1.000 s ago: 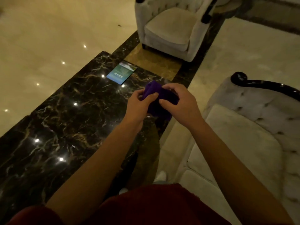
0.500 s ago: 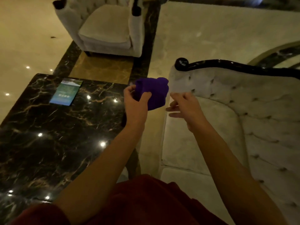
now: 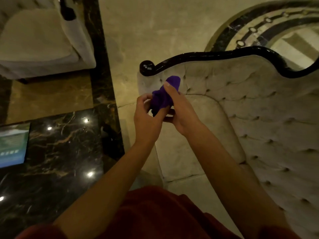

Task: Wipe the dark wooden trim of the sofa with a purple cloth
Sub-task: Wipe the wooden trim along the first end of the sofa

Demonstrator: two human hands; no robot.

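Both hands have rejoined on the purple cloth [image 3: 164,94]: right hand [image 3: 181,111] grips it thumb-on-top, left hand [image 3: 146,116] pinches its lower edge. Just beyond, the sofa's dark wooden trim [image 3: 215,55] runs left to right, its scrolled end nearest the right hand.

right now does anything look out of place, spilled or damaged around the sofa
Nothing stands out. Both hands, left hand and right hand, hold the purple cloth bunched, short of the dark wooden trim, which looks intact and glossy.
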